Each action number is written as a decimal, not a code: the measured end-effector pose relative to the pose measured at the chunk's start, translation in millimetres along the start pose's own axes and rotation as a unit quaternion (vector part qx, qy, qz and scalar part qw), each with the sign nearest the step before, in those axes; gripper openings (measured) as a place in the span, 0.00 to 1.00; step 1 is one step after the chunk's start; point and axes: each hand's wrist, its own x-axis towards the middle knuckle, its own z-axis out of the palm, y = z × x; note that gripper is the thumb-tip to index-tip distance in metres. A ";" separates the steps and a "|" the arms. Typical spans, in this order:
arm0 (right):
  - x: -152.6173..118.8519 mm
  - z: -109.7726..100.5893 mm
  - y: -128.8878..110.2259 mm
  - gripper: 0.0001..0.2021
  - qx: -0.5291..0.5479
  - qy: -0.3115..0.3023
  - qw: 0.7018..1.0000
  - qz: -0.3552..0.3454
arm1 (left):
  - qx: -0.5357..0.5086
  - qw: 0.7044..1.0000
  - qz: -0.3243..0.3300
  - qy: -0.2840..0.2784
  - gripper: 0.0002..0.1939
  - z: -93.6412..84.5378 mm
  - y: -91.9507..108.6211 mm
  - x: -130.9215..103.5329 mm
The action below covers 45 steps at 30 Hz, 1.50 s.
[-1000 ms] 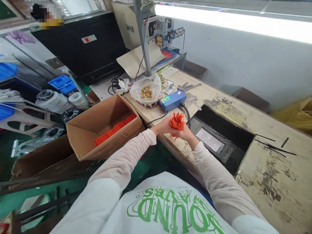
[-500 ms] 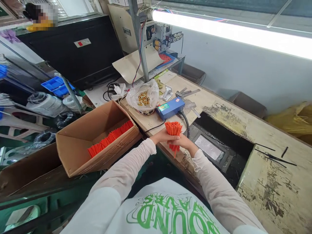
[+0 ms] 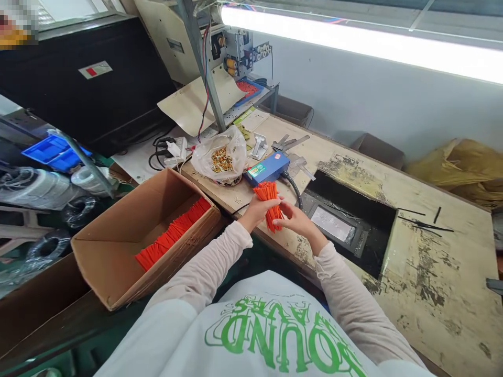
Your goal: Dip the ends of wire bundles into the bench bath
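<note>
Orange-red bundle (image 3: 269, 204): many thin, narrow pieces packed lengthwise, matte, one bright colour throughout. Upper end ragged, tips at uneven heights, slightly splayed. Midsection partly hidden by the hands; lower end also uneven, pieces running close together below the thumb. Whole bundle tilted, its top toward the blue device. Held up at the near edge of the bench (image 3: 338, 144), between the two hands. Too small to tell whether pieces are wire, tube or strip.

Left hand (image 3: 256, 210): fingers clenched around the bundle from its left side, thumb laid across the front. Right hand (image 3: 297, 220): at the right side, fingers bent, thumb tip against the lower part; cannot tell whether it bears any grip.

To the left, a cardboard carton (image 3: 106, 262), open-topped, with a long row of similar red-orange pieces (image 3: 173, 235) lying along its right wall.

On the bench: clear plastic bag (image 3: 238, 144), open, gold-coloured small parts (image 3: 222, 159) inside. Just beside it, blue device (image 3: 268, 168) with a green label and black ribbed hose (image 3: 293, 188). Right of the hands, a dark recess (image 3: 361, 201) holding a pale panel (image 3: 332, 224). Farther right, thin black strips (image 3: 426, 225) on the worn, stained surface.
</note>
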 end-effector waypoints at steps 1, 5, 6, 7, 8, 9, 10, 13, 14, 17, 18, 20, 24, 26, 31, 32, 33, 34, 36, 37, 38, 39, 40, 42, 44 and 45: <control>-1.4 4.9 -0.6 0.37 -0.033 0.034 0.999 -0.017 | 0.011 1.000 0.014 0.026 0.19 3.1 -1.3 1.4; 1.7 33.7 11.0 0.33 -0.108 0.184 0.975 -0.060 | 0.086 0.989 0.068 0.099 0.13 19.4 -12.0 -0.2; 4.0 39.3 17.1 0.29 -0.115 0.223 0.966 -0.068 | 0.111 0.984 0.086 0.107 0.12 22.8 -15.5 -2.2; 6.3 43.1 23.7 0.23 -0.121 0.253 0.957 -0.073 | 0.134 0.979 0.107 0.109 0.13 25.2 -19.1 -4.5; 8.4 44.9 30.6 0.18 -0.126 0.270 0.952 -0.075 | 0.153 0.974 0.128 0.106 0.15 26.5 -22.8 -6.8; 10.0 45.2 37.3 0.14 -0.131 0.276 0.950 -0.073 | 0.167 0.970 0.148 0.098 0.18 26.7 -26.7 -8.8; 11.0 44.3 43.6 0.11 -0.132 0.273 0.950 -0.070 | 0.177 0.966 0.166 0.089 0.21 25.9 -30.6 -10.3; 10.0 39.8 58.6 0.11 -0.119 0.261 0.956 -0.062 | 0.194 0.960 0.192 0.064 0.28 20.1 -42.7 -12.0; 8.8 39.0 62.4 0.12 -0.114 0.261 0.957 -0.060 | 0.197 0.960 0.189 0.060 0.30 18.0 -46.3 -11.8; 5.8 40.0 70.4 0.17 -0.107 0.264 0.957 -0.051 | 0.204 0.963 0.165 0.054 0.31 15.1 -55.1 -10.6; 5.9 41.0 71.8 0.18 -0.105 0.264 0.958 -0.047 | 0.207 0.964 0.160 0.052 0.31 15.4 -57.2 -10.3; 8.0 42.7 72.4 0.17 -0.102 0.262 0.959 -0.038 | 0.212 0.964 0.154 0.051 0.27 17.7 -60.5 -10.1; 13.4 40.0 62.0 0.14 -0.088 0.234 0.967 -0.039 | 0.196 0.969 0.134 0.070 0.25 21.5 -58.8 -9.9; 11.9 33.7 51.3 0.12 -0.071 0.200 0.976 -0.052 | 0.170 0.978 0.111 0.055 0.32 18.9 -49.3 -8.9; -3.6 16.6 22.7 0.08 0.077 -0.029 0.997 0.013 | 0.083 0.988 -0.043 -0.122 0.30 4.1 -7.6 -4.7; -6.7 15.4 18.7 0.09 0.113 -0.072 0.990 0.034 | 0.064 0.985 -0.069 -0.142 0.28 2.5 -1.5 -4.4; -9.5 15.2 15.6 0.10 0.140 -0.098 0.984 0.050 | 0.047 0.984 -0.085 -0.146 0.26 2.0 2.4 -4.6; -11.8 15.8 13.4 0.12 0.164 -0.108 0.978 0.064 | 0.036 0.986 -0.092 -0.135 0.25 2.4 3.8 -5.1; -15.1 18.7 11.3 0.18 0.207 -0.101 0.970 0.082 | 0.039 0.992 -0.089 -0.080 0.23 5.2 0.5 -7.0; -16.1 20.3 11.1 0.21 0.230 -0.092 0.965 0.087 | 0.049 0.994 -0.084 -0.053 0.22 7.1 -3.4 -8.1; -16.5 21.9 11.3 0.24 0.246 -0.078 0.962 0.086 | 0.062 0.995 -0.076 -0.033 0.20 8.9 -7.7 -9.2; -16.5 23.3 11.9 0.27 0.247 -0.061 0.964 0.077 | 0.077 0.995 -0.063 -0.020 0.19 10.7 -11.9 -10.2; -15.9 24.3 12.8 0.28 0.232 -0.041 0.970 0.063 | 0.093 0.995 -0.045 -0.012 0.18 12.2 -15.5 -11.2; -13.8 25.5 16.1 0.25 0.167 -0.005 0.986 0.028 | 0.123 0.992 -0.002 -0.004 0.17 14.3 -19.2 -13.4; -11.1 25.4 21.5 0.17 0.075 0.026 0.997 -0.005 | 0.150 0.988 0.024 -0.019 0.17 15.0 -18.3 -15.9; -9.8 24.9 25.1 0.13 0.034 0.039 0.998 -0.019 | 0.162 0.986 0.030 -0.037 0.17 14.7 -16.7 -17.1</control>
